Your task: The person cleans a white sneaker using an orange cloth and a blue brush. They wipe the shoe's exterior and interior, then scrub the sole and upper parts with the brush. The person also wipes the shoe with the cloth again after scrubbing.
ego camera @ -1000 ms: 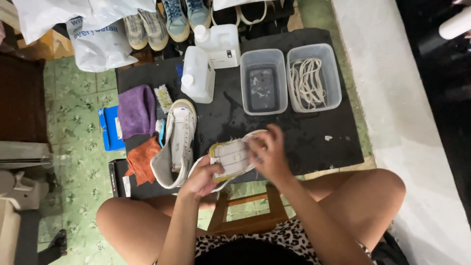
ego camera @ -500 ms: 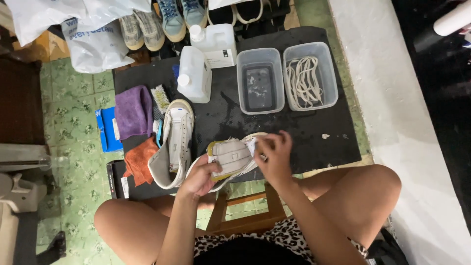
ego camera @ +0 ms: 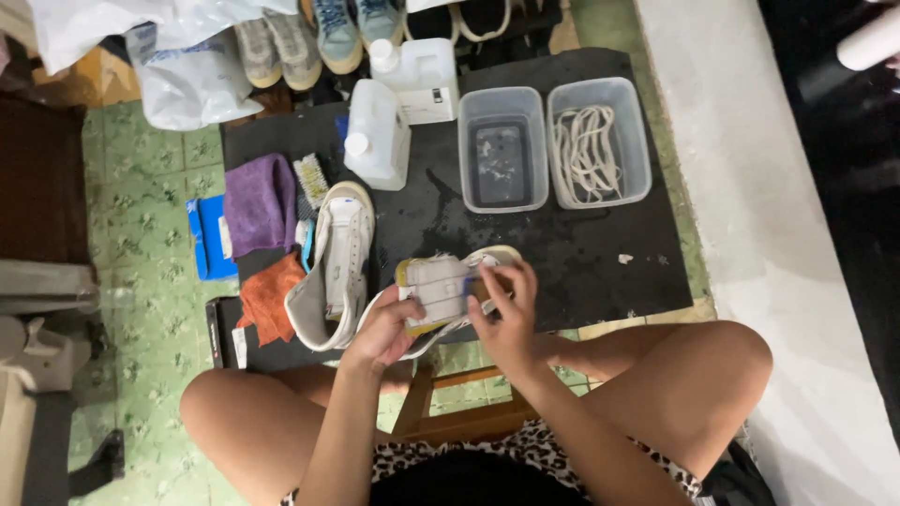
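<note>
Head-camera view, looking straight down at your lap: you sit on a low wooden stool [ego camera: 441,403] with knees spread, both hands working over the near edge of a black mat [ego camera: 562,253]. Your left hand [ego camera: 384,330] is closed around the heel end of a white sneaker [ego camera: 436,286], gripping it from below and from the side. Your right hand [ego camera: 504,314] is closed on the toe end, fingers curled over the top, with something small and blue pinched at the fingertips; what it is cannot be made out. The sneaker lies crosswise between the two hands, sole edge facing away from you.

Just to the left, its partner, a second white sneaker [ego camera: 337,262], lies on the mat. Beyond it are a purple cloth [ego camera: 258,201], an orange cloth [ego camera: 270,295] and a small brush [ego camera: 311,183]. Farther up stand two white plastic bottles [ego camera: 380,141], a clear tub of dark water [ego camera: 502,150] and a clear tub holding white laces [ego camera: 600,141].
</note>
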